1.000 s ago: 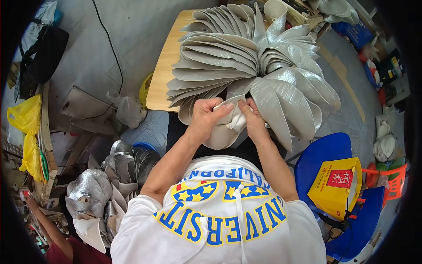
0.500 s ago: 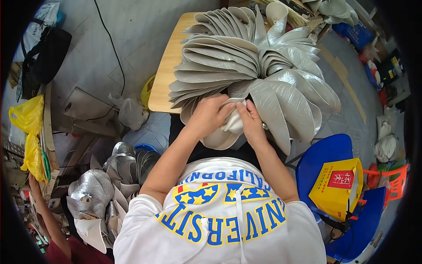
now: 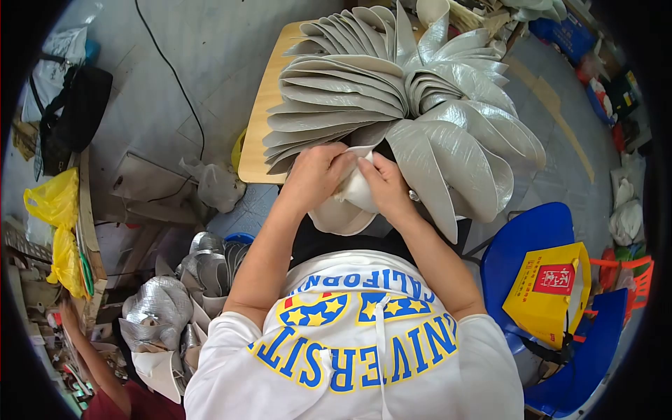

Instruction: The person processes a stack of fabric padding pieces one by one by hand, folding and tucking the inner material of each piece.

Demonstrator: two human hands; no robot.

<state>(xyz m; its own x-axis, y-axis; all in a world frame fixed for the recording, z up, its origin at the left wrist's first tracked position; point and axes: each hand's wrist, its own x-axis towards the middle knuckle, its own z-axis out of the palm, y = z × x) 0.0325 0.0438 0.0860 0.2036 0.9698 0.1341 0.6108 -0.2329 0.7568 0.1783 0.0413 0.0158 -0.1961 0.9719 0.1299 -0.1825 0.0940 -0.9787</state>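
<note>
A large heap of silvery-grey, petal-shaped padded pieces (image 3: 343,87) fans out over a wooden table (image 3: 260,150). At its near edge, my left hand (image 3: 318,175) is closed on the rim of a white-lined piece (image 3: 343,213), fingers curled over the fabric. My right hand (image 3: 383,183), with a ring on one finger, pinches the same piece from the other side, close to the left. White cloth bunches between the two hands. Part of the fingertips is hidden in the folds.
On the right a blue chair (image 3: 521,238) carries a yellow box (image 3: 542,290). At lower left lie more silvery pieces (image 3: 157,311), near a co-worker's arm (image 3: 94,353). Yellow bags (image 3: 59,203) hang at left, and a clear plastic bag (image 3: 218,185) is beside the table.
Both hands have shifted slightly left and stay on the piece, whose white lining now shows more below them. The view has tilted a little. The co-worker's arm has moved.
</note>
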